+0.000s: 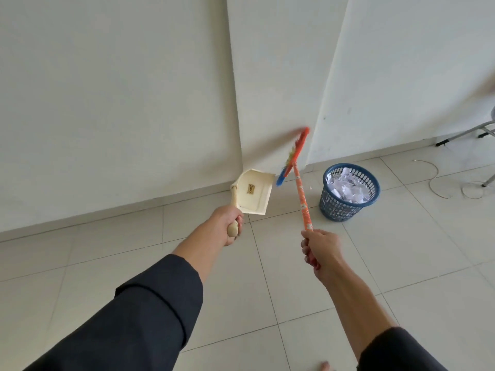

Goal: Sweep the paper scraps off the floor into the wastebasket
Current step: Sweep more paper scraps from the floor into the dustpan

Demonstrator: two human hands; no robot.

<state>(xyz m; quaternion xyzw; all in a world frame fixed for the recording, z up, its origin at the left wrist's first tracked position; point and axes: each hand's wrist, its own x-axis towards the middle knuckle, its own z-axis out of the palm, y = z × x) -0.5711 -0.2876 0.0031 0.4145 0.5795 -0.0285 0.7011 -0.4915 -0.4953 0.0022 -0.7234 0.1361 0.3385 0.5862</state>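
— What have you got nearest you?

— Both my arms reach out in dark sleeves (150,311). My left hand (227,223) is clenched round the pale wooden handle of a cream plastic dustpan (254,194), holding it up off the pale tiled floor (267,303), pan tilted, a small gold label inside. I can't see any scraps in it.

— And the right?

— My right hand (320,253) grips the low end of a long orange patterned broom handle (302,202), fingers wrapped round it. The stick slants up and away; its orange head with blue and yellow bristles (290,159) is raised and blurred, just beside the dustpan's far corner.

— Where's the paper?

— Beyond the broom, to the right: a round blue plastic mesh wastebasket (348,207) stands on the tiles near the corner of the white wall (267,76), heaped with crumpled white paper scraps (347,187). One tiny white speck (310,187) lies on the floor between broom stick and basket.

— Anything further?

— A thin pale cord (434,180) loops on the floor, and grey metal legs (466,132) show at the far right edge.
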